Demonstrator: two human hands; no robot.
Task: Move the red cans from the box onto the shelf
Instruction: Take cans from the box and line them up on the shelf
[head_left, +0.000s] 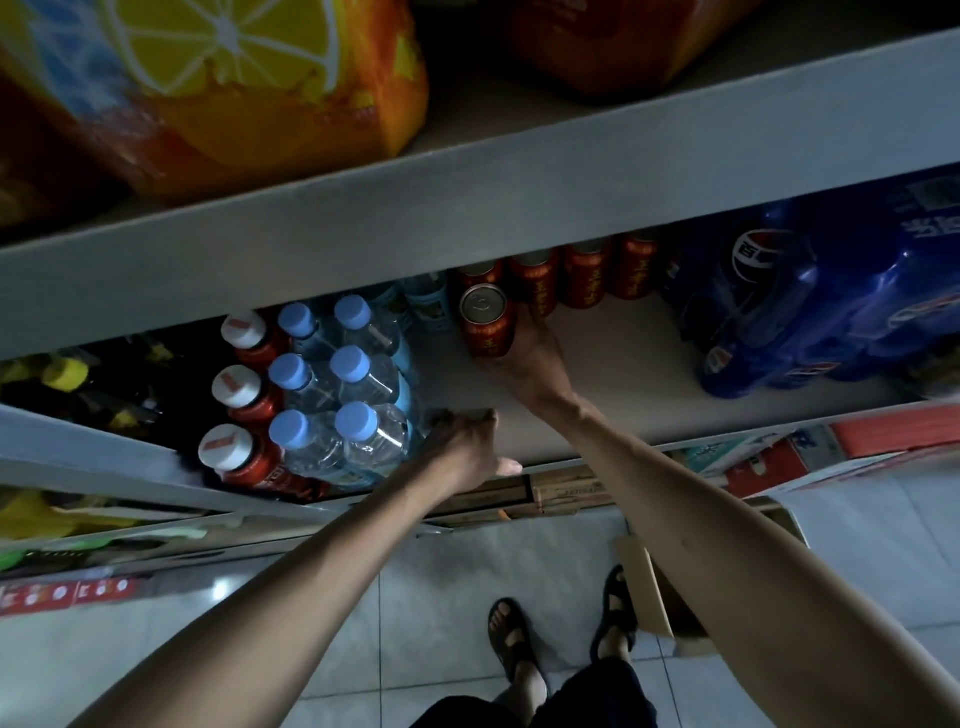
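By our feet sat the cardboard box (644, 587). Our left hand (467, 447) lay over the shelf (623, 374) edge beside the water bottles (343, 415); we could not tell how its fingers curled. Farther in, our right hand (530, 353) gripped an upright red can (485, 325) low over the shelf, just before the row of red cans (582, 280)

Pale glossy floor tiles (441, 597) lie below a dim grey shelving unit (363, 208).

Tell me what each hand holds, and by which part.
Right hand grips a red can by its side wall. Left hand sits at the front edge of the shelf; whether it holds anything cannot be told.
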